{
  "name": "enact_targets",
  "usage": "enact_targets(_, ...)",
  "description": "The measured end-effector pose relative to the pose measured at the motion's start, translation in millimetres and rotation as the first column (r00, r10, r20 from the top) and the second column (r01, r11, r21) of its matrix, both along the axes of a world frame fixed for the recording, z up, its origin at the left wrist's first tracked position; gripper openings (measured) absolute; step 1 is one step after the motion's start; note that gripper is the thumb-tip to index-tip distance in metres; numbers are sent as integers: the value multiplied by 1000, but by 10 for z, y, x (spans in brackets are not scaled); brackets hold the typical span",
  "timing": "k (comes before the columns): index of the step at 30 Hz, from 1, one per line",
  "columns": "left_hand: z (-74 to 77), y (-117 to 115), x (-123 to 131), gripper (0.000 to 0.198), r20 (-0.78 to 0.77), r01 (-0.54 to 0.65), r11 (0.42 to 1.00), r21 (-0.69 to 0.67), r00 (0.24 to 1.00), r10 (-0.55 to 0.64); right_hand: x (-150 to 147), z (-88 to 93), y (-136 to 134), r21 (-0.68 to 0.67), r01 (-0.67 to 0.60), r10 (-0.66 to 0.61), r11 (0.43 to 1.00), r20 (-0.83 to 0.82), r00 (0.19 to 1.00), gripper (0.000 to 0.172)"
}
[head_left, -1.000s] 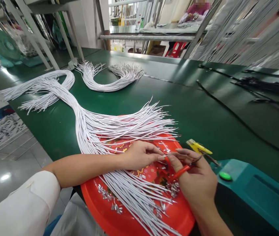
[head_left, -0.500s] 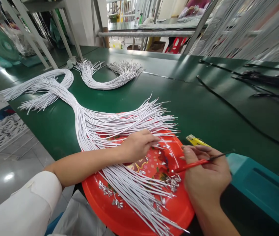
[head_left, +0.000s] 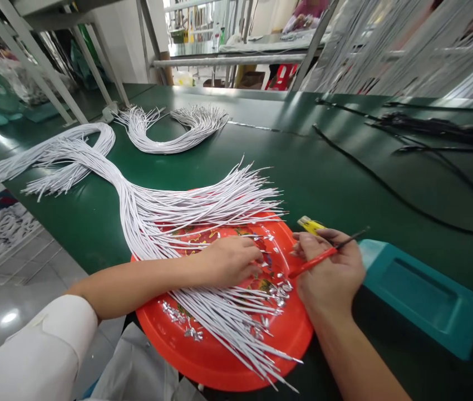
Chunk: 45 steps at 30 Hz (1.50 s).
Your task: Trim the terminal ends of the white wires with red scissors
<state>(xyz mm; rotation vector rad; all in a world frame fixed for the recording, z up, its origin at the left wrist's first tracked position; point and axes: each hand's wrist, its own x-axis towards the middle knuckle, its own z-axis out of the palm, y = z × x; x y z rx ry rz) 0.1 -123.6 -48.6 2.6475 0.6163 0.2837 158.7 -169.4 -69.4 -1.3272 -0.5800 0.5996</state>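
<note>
My left hand [head_left: 231, 260] hangs over the red round tray [head_left: 220, 379] with bent fingers slightly apart; its thumb is hidden, and no held thing shows. Above it lies a bundle of white cords [head_left: 203, 201], and below it a second spread of white cords [head_left: 223, 320] crosses the tray. My right hand [head_left: 330, 278], at the tray's right rim, is closed around a slim tool with a red handle [head_left: 314, 262] and a thin dark end. Small silvery pieces [head_left: 280, 291] lie scattered on the tray near that tool.
Behind my right hand are a yellow object [head_left: 311, 224] and a teal plastic box [head_left: 424, 301]. More white cord bundles [head_left: 173, 146] rest farther back on the green table [head_left: 278, 167]. Black cords [head_left: 387, 195] lie at right. A person [head_left: 309, 11] is in the background.
The view has shifted, so the scene sits further left. My left hand has come down a little from the upper cords, its fingers lower. My right hand keeps the red-handled tool.
</note>
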Motion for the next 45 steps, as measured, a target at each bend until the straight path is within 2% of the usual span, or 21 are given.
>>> enact_targets(5,88,-75,-5,25,-199,103,972,-211,969,-146,1,-2,9,22,-2,3,1000,-17,1000,33)
enact_targets(7,114,-65,-13,19,-245,130,958,-256,950,-195,2,-3,15,27,-4,4,1000,-22,1000,34)
enact_targets(9,141,-52,-21,14,-250,122,954,-275,949,-194,2,-1,17,26,-7,8,1000,-29,1000,34)
enact_targets(12,177,-39,-26,16,-201,38,955,-296,974,-101,3,6,13,24,-15,16,1000,-40,999,32)
enact_targets(14,183,-36,-14,14,-122,-52,926,-374,992,7,7,9,9,28,-19,20,999,-50,999,31)
enact_targets(16,164,-33,15,15,-23,-137,845,-517,989,147,9,5,4,29,-21,22,999,-57,998,31)
enact_targets(19,98,-18,74,24,124,-156,691,-706,933,337,3,-8,-5,25,-24,25,999,-35,999,34)
enact_targets(21,52,-1,105,26,201,-150,650,-745,878,434,-12,-18,-14,7,-35,35,999,9,999,34)
enact_targets(23,20,21,119,26,247,-171,657,-734,834,493,-34,-22,-27,-15,-61,62,998,60,996,33)
enact_targets(25,8,41,117,26,265,-199,690,-696,821,505,-59,-19,-43,-28,-97,99,995,105,990,33)
enact_targets(31,22,66,81,21,221,-278,813,-511,872,437,-100,4,-87,-52,-136,145,989,276,950,28)
enact_targets(34,4,60,78,19,179,-307,851,-427,893,412,-95,-16,-113,-114,-124,164,986,462,872,21)
enact_targets(37,-31,54,87,20,118,-331,846,-418,903,412,-77,-46,-140,-195,-142,236,970,639,732,15)
enact_targets(38,-42,54,91,21,99,-331,833,-444,905,413,-71,-54,-146,-213,-155,259,965,666,700,15)
enact_targets(40,-61,56,100,22,77,-331,780,-532,898,433,-61,-65,-149,-219,-166,272,961,665,696,15)
enact_targets(43,-76,68,110,24,62,-312,645,-697,870,488,-60,-62,-135,-206,-150,242,967,563,790,18)
enact_targets(45,-75,76,110,26,61,-283,583,-761,865,498,-67,-47,-119,-198,-151,228,969,465,855,23)
